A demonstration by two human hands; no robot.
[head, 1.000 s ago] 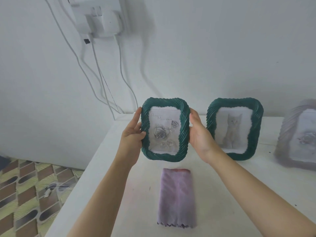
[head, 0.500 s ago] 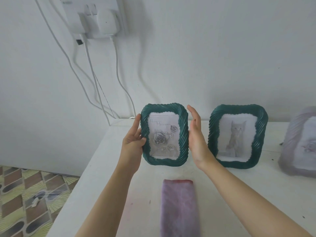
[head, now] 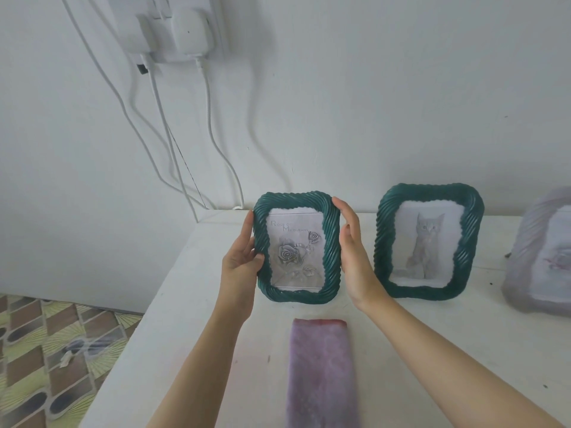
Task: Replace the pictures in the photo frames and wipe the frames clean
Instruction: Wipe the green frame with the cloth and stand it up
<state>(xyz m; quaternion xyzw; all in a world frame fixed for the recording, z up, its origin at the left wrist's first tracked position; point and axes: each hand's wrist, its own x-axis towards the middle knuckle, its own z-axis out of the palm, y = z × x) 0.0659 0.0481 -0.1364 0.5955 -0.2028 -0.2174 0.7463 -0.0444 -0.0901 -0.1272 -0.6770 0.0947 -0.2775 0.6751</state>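
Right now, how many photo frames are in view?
3. Rose frame held between left hand and right hand; cat frame standing to its right; pale frame cut off at the right edge. Others may be hidden.

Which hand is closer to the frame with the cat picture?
Right. The right hand rests against the rose frame, just beside the cat frame; the left hand grips the rose frame's far edge.
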